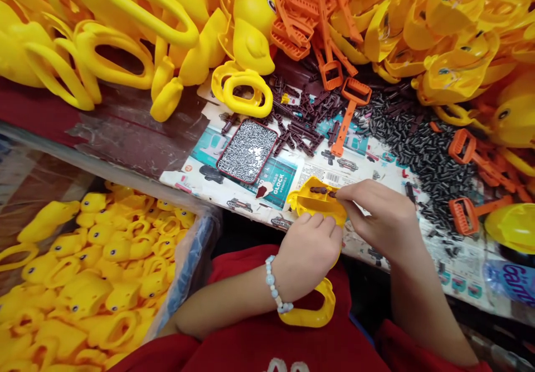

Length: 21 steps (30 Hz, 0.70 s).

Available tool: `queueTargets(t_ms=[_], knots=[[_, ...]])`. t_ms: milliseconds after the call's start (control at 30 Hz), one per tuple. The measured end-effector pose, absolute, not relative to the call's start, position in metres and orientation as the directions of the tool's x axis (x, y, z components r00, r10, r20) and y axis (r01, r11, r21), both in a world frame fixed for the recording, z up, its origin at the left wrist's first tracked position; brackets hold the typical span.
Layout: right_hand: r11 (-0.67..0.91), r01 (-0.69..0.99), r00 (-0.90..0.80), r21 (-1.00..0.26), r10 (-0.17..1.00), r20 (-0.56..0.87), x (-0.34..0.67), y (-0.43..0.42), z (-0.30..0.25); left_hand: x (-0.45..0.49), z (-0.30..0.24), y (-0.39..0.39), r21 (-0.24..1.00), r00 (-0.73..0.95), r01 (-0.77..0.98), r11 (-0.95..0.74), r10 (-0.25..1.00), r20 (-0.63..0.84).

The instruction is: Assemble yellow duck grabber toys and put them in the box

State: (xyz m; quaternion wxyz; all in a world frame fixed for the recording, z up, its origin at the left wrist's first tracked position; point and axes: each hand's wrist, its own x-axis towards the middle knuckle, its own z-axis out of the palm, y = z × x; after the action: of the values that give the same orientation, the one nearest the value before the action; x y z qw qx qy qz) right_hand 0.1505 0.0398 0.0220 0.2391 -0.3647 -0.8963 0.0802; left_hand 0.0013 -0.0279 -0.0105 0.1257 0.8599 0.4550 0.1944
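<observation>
The left hand [309, 255], with a bracelet [271, 283] at its wrist, was closed over a yellow shell [318, 209], gripping it by the near side with the hollow facing up. A yellow loop [307, 319] hung below the hand against the red shirt [234, 327]; the hand hid whether it joined the shell. The right hand [380, 216] pinched the end of a brown part [321, 189] between thumb and fingertips, and the part lay along the shell's far side. The shell was held over the near edge of a printed card [288, 165].

On the card, a little beyond the hands to the left, sat a tray [234, 175] of small silver pieces [248, 149]. Behind and to the right of the tray lay a loose pile of brown parts [305, 129], with an orange part [346, 124] just beside it. Black pegs [426, 149] were spread to the right, and more orange parts [463, 216] lay near them.

Farther back, yellow ducks [253, 32] were heaped at the left, orange pieces [292, 32] in the middle and hollow yellow halves [451, 54] at the right. Below the table [142, 138], to the left, a bin [190, 271] held many smaller ducks [112, 249].
</observation>
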Motion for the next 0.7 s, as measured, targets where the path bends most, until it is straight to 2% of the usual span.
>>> queueTargets(t_ms=[233, 333, 367, 400, 433, 467, 500, 600, 700], knots=[[0.711, 0.617, -0.608, -0.336, 0.702, 0.370, 0.149, 0.036, 0.014, 0.003, -0.011, -0.028, 0.408, 0.485, 0.731, -0.547, 0.837, 0.254], [0.713, 0.542, -0.633, -0.444, 0.694, 0.342, 0.157, 0.050, 0.021, 0.002, -0.009, -0.029, 0.401, 0.481, 0.743, -0.535, 0.844, 0.235], [0.710, 0.553, -0.620, -0.436, 0.700, 0.354, 0.161, 0.061, 0.022, 0.002, -0.008, -0.029, 0.397, 0.486, 0.747, -0.534, 0.845, 0.223], [0.701, 0.586, -0.587, -0.407, 0.713, 0.382, 0.164, 0.073, 0.021, 0.002, -0.007, -0.029, 0.392, 0.494, 0.749, -0.535, 0.844, 0.208], [0.680, 0.673, -0.550, -0.292, 0.723, 0.418, 0.167, 0.089, 0.017, 0.001, -0.007, -0.027, 0.386, 0.505, 0.750, -0.538, 0.842, 0.191], [0.652, 0.750, -0.563, -0.111, 0.717, 0.412, 0.169, 0.105, 0.010, 0.001, -0.006, -0.026, 0.376, 0.512, 0.754, -0.538, 0.841, 0.176], [0.624, 0.780, -0.557, -0.047, 0.728, 0.400, 0.169, 0.122, 0.002, 0.001, -0.005, -0.023, 0.363, 0.515, 0.761, -0.537, 0.841, 0.166], [0.616, 0.787, -0.586, 0.047, 0.720, 0.372, 0.168, 0.167, -0.024, 0.000, -0.005, -0.014, 0.348, 0.483, 0.789, -0.506, 0.861, 0.157], [0.642, 0.760, -0.626, 0.101, 0.683, 0.377, 0.172, 0.186, -0.027, -0.008, -0.003, -0.009, 0.425, 0.433, 0.753, -0.502, 0.865, 0.254]])
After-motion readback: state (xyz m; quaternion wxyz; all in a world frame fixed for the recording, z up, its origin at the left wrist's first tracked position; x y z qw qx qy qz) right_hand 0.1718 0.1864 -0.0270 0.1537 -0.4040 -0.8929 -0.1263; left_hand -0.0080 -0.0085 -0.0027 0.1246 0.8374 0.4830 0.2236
